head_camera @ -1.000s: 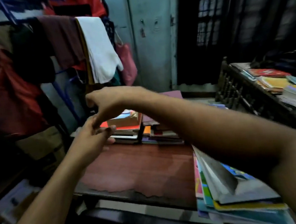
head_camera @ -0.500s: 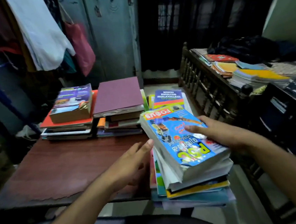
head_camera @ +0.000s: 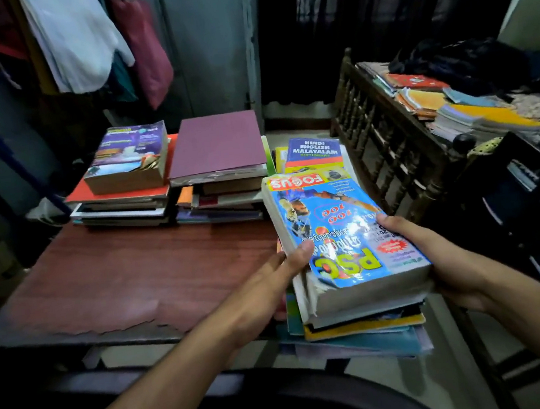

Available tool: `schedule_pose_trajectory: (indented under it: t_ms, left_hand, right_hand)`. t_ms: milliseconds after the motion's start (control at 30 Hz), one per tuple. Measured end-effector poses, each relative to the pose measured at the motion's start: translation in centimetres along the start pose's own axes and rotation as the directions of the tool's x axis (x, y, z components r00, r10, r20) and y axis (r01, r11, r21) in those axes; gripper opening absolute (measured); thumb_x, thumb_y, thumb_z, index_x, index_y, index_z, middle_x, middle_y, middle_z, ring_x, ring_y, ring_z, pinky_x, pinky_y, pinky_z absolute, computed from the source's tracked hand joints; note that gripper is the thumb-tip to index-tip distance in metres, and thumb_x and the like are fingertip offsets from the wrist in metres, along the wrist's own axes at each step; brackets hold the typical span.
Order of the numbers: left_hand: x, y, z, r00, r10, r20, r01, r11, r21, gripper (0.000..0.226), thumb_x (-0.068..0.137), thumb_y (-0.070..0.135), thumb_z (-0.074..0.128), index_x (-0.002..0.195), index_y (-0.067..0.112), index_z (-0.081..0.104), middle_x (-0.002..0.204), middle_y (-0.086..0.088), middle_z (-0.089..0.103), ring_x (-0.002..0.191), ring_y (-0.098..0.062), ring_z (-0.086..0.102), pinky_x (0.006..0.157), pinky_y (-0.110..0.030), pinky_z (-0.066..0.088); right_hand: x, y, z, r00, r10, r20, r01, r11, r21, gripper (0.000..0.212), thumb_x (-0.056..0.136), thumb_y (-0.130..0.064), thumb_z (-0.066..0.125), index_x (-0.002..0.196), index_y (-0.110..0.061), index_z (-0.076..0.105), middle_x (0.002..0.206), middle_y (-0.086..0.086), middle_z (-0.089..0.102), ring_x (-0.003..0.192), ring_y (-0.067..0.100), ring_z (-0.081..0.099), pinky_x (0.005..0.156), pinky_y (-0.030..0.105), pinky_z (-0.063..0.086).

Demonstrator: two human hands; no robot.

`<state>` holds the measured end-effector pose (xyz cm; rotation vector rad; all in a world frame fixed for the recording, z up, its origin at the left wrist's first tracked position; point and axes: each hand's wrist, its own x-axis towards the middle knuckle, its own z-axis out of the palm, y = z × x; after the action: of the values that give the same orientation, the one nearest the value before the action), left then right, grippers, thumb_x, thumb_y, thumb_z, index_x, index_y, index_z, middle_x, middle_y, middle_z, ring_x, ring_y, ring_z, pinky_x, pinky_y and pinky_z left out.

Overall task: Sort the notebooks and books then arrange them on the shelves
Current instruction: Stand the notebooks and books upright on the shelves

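A thick blue PSC guide book (head_camera: 341, 233) tops a stack of books (head_camera: 362, 331) at the table's right front corner. My left hand (head_camera: 271, 290) grips its left edge, thumb on the cover. My right hand (head_camera: 433, 253) holds its right edge, thumb on top and fingers underneath. At the back of the brown table (head_camera: 130, 279) stand two more piles: one topped by a thick purple paperback (head_camera: 128, 157), the other by a maroon book (head_camera: 219, 144). A blue dictionary (head_camera: 315, 153) lies behind the PSC book.
A dark wooden rack (head_camera: 389, 145) on the right carries more notebooks (head_camera: 472, 113) and a dark bag (head_camera: 460, 61). Clothes (head_camera: 78, 41) hang at the back left before a grey door. A dark chair back (head_camera: 283, 403) sits below the table edge.
Both hands left the back left pile and came to the front right stack. They now grip the PSC book on both sides, where half a second ago they were only touching it.
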<state>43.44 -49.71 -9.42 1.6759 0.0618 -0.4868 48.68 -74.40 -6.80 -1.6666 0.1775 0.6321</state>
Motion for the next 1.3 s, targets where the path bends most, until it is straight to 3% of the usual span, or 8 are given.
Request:
schedule_pose_trajectory:
  t_ms: [133,400,500,600,700,900,1133,1300]
  left_hand:
    - [0.2,0.4,-0.7,0.998,-0.053,-0.014,0.05,0.984,-0.168,0.059,0.091,0.063,0.04,0.12,0.023,0.072,0.095,0.011,0.078,0.07,0.001,0.07,0.054,-0.011,0.048]
    - [-0.9,-0.3,-7.7,0.992,-0.069,-0.108,0.056,0.991,-0.12,0.056,0.08,0.079,0.05,0.108,0.039,0.076,0.112,-0.003,0.076,0.101,-0.024,0.069,0.095,-0.041,0.046]
    - [-1.1,-1.4,-8.9,0.991,-0.056,-0.124,0.033,0.983,-0.18,0.057,0.081,0.079,0.049,0.112,0.039,0.075,0.117,-0.005,0.074,0.114,-0.032,0.066,0.108,-0.051,0.042]
    - [-1.0,-2.1,-8.7,0.989,-0.049,-0.139,0.019,0.978,-0.208,0.063,0.071,0.08,0.05,0.113,0.039,0.075,0.119,-0.005,0.074,0.108,-0.028,0.067,0.096,-0.045,0.046]
    - [-0.8,-1.8,-8.8,0.991,-0.066,-0.119,0.047,0.986,-0.157,0.061,0.074,0.076,0.048,0.112,0.037,0.076,0.117,-0.005,0.074,0.099,-0.024,0.067,0.09,-0.044,0.048]
    - [-0.7,-1.0,-9.1,0.989,-0.102,-0.103,0.092,0.991,-0.096,0.058,0.076,0.077,0.049,0.111,0.039,0.075,0.115,-0.003,0.075,0.11,-0.028,0.068,0.105,-0.046,0.043]
    - [-0.9,0.1,-12.4,0.975,-0.163,-0.148,0.149,0.984,-0.1,0.054,0.07,0.062,0.06,0.098,0.022,0.081,0.11,-0.011,0.076,0.092,-0.026,0.068,0.081,-0.037,0.046]
    - [-0.3,1.0,-15.5,0.953,-0.253,-0.166,0.239,0.966,-0.103,0.045,0.061,0.052,0.069,0.085,0.016,0.081,0.108,-0.015,0.076,0.081,-0.025,0.07,0.082,-0.034,0.048]
  right_hand:
    - [-0.6,1.0,3.4,1.0,-0.011,-0.003,0.011,0.988,0.152,0.052,0.095,-0.055,0.049,0.116,-0.014,0.073,0.11,0.012,0.075,0.094,0.026,0.075,0.079,0.037,0.063]
    - [-1.0,1.6,7.4,0.988,-0.104,0.114,0.09,0.989,0.121,0.041,0.096,-0.057,0.048,0.13,-0.04,0.061,0.121,-0.009,0.072,0.107,0.005,0.069,0.092,0.044,0.053]
    - [-0.2,0.7,5.6,0.992,-0.123,0.01,0.123,0.99,-0.062,0.052,0.083,-0.069,0.059,0.123,-0.037,0.065,0.123,-0.006,0.068,0.111,0.013,0.066,0.092,0.05,0.057]
    - [0.8,0.4,2.7,0.978,-0.136,-0.157,0.078,0.941,-0.329,0.047,0.08,-0.071,0.063,0.097,-0.027,0.065,0.098,0.008,0.064,0.074,0.018,0.058,0.074,0.046,0.057]
    - [0.4,0.9,2.5,0.995,-0.078,-0.055,0.025,0.768,-0.64,0.03,0.088,-0.059,0.064,0.097,-0.031,0.061,0.086,0.001,0.065,0.066,0.016,0.064,0.078,0.041,0.058]
    - [0.0,2.0,5.8,0.998,-0.023,0.063,0.036,0.975,-0.221,0.035,0.095,-0.014,0.056,0.062,-0.022,0.063,0.078,0.005,0.055,0.073,0.022,0.055,0.066,0.033,0.057]
    - [-0.5,2.3,8.9,0.989,0.015,0.145,-0.014,1.0,-0.008,0.007,0.091,-0.016,0.063,0.09,-0.018,0.07,0.077,-0.005,0.067,0.071,0.019,0.058,0.089,0.045,0.06]
    - [-0.5,2.7,11.5,0.981,0.048,0.188,-0.113,0.929,0.352,0.012,0.085,-0.004,0.068,0.097,-0.002,0.065,0.096,0.015,0.071,0.088,0.036,0.067,0.101,0.049,0.053]
